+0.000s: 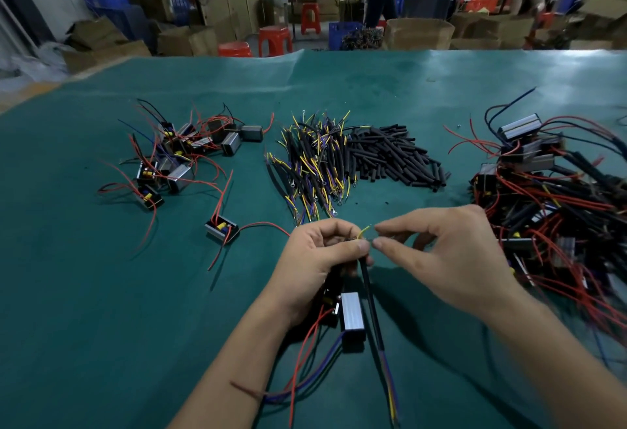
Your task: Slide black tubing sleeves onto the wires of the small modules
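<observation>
My left hand (320,252) grips a wire bundle in a long black sleeve (371,306) that hangs toward me, with purple and yellow wires showing at its lower end. A silver module (352,313) with red and blue wires hangs below the same hand. A yellow wire tip (364,232) sticks up above my left thumb. My right hand (451,259) pinches thumb and forefinger just right of that tip; what it pinches is too small to tell. Loose black tubing sleeves (393,157) lie piled at the table's middle.
On the green table mat (101,293), sleeved yellow and purple wire harnesses (312,164) lie left of the tubing pile. Small modules with red wires (179,153) sit far left, one single module (222,228) nearer. A tangled heap of modules (549,208) fills the right. People and boxes stand beyond.
</observation>
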`<state>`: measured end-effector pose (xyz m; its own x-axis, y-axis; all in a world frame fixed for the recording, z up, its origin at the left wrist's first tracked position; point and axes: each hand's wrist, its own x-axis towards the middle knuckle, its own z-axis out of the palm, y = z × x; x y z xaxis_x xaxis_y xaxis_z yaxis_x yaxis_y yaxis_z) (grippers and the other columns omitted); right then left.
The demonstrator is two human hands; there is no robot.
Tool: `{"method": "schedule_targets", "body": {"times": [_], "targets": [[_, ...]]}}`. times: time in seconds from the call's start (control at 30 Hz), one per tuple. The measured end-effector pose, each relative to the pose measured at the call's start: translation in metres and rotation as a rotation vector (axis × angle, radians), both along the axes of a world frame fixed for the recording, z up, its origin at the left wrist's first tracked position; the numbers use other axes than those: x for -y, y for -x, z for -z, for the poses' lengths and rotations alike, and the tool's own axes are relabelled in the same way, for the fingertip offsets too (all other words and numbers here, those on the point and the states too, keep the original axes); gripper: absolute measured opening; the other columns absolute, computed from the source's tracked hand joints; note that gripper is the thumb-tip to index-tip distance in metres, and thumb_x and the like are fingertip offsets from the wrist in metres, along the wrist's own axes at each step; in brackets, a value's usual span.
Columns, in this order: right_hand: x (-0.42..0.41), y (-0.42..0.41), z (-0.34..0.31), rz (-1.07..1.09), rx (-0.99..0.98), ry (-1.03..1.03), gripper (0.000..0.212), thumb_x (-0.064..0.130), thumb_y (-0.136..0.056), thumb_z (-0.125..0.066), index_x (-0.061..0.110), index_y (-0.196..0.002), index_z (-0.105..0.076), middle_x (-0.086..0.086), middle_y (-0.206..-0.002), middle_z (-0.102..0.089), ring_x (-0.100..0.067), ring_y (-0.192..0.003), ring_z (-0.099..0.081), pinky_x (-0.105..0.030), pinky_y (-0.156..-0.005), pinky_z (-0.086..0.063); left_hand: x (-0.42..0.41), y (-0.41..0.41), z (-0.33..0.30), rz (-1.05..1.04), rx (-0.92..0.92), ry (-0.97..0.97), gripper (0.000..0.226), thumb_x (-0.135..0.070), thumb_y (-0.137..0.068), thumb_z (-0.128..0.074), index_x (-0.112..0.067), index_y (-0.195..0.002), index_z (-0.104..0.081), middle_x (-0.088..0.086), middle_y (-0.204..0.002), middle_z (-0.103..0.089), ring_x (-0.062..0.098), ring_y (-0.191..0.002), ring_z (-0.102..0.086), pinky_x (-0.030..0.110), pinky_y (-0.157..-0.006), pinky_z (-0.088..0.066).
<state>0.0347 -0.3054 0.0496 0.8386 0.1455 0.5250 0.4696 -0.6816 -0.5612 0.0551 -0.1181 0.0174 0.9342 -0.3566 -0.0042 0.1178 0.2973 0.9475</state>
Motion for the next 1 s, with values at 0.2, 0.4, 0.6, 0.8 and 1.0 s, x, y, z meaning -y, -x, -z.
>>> {"method": "schedule_targets", "body": {"times": [0.2,0.4,0.6,0.8,1.0], "targets": [[-0.006,0.001,0.001,-0.081,0.165,0.135,0.019,0.012,-0.077,-0.089,0.014,-0.095,-0.083,0.005,-0.084,-0.077,-0.007,-0.071,-0.070,-0.034,-0.062,-0.058,-0.002,-0.001,0.001,0.025,-0.007,-0.001,0.011,-0.007,-0.075,-0.078,-0.016,-0.074,-0.072,0.011,-0.069,-0.069,0.011,-0.052,-0.054,0.016,-0.050,-0.045],[-0.007,0.000,0.004,-0.069,0.297,0.307,0.012,0.019,-0.090,-0.072,0.015,-0.083,-0.080,0.003,-0.080,-0.076,-0.026,-0.066,-0.068,-0.041,-0.056,-0.055,-0.003,-0.002,-0.001,0.023,-0.006,-0.005,0.010,-0.012,-0.072,-0.074,-0.009,-0.079,-0.067,0.012,-0.068,-0.068,0.010,-0.049,-0.051,0.015,-0.048,-0.043],[-0.011,0.000,0.004,-0.076,0.036,0.082,0.014,0.020,-0.084,-0.070,0.023,-0.072,-0.076,0.009,-0.062,-0.065,-0.008,-0.056,-0.058,-0.025,-0.056,-0.047,-0.002,-0.001,0.004,0.021,0.057,-0.011,0.012,-0.009,-0.077,-0.078,-0.008,-0.081,-0.067,0.008,-0.071,-0.069,0.008,-0.054,-0.055,0.015,-0.054,-0.045],[-0.026,-0.006,0.010,0.046,-0.743,-0.726,0.037,0.004,-0.084,-0.058,0.012,-0.049,-0.066,-0.005,-0.051,-0.055,-0.013,-0.042,-0.042,-0.024,-0.036,-0.030,-0.001,0.001,0.005,-0.001,0.098,-0.062,0.006,0.001,-0.086,-0.069,-0.003,-0.089,-0.067,0.010,-0.077,-0.067,0.014,-0.062,-0.054,0.018,-0.059,-0.047],[-0.017,-0.005,0.012,0.061,-0.312,-0.287,0.014,0.013,-0.080,-0.077,0.017,-0.068,-0.072,0.007,-0.061,-0.067,-0.012,-0.052,-0.057,-0.025,-0.050,-0.050,-0.001,0.000,0.003,-0.037,0.046,-0.044,0.011,0.005,-0.090,-0.063,-0.005,-0.086,-0.067,0.008,-0.074,-0.070,0.008,-0.059,-0.061,0.016,-0.057,-0.050]]}}
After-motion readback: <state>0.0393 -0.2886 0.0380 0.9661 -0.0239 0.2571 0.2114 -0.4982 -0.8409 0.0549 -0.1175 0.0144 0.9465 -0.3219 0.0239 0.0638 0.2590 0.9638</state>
